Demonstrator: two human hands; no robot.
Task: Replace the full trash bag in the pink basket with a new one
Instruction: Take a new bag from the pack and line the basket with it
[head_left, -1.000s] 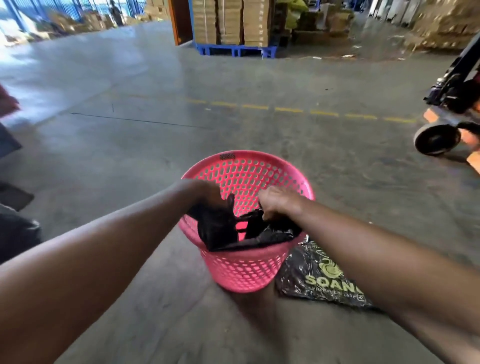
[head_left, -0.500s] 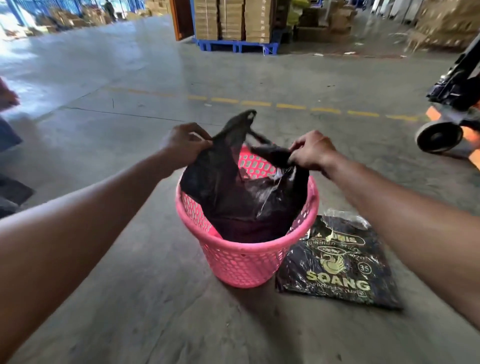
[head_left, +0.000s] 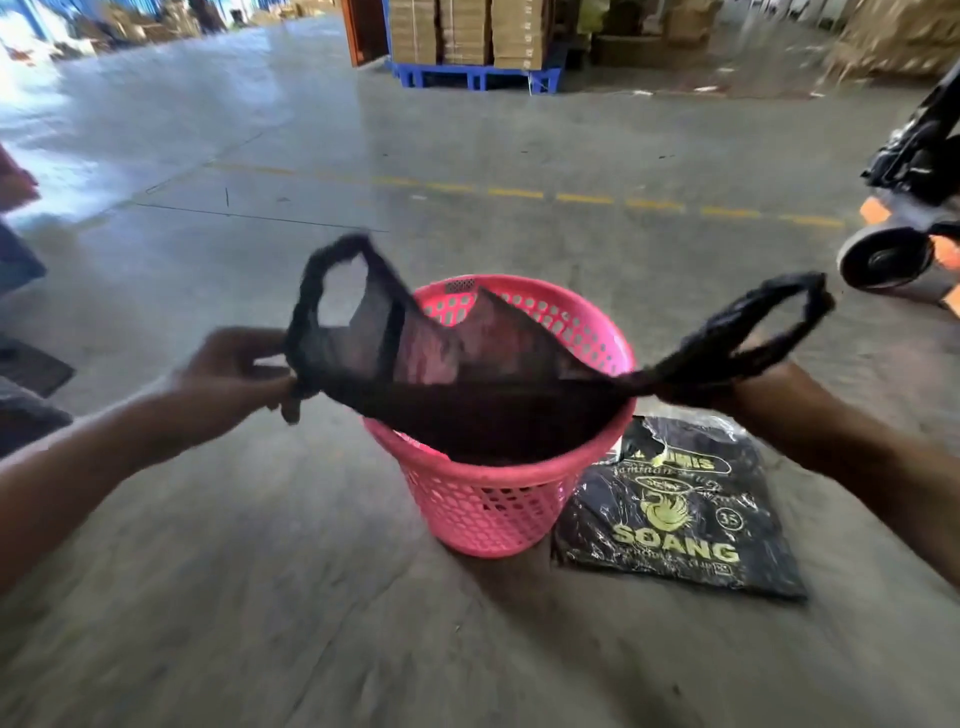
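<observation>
hands: our left hand pinches one bag handle; right hand mostly hidden, seems closed on the other
bag: black, stretched wide over the pink basket, bottom inside
pack: on floor, touching basket's right
progress: we judge this the new liner; rim fold-over left
</observation>
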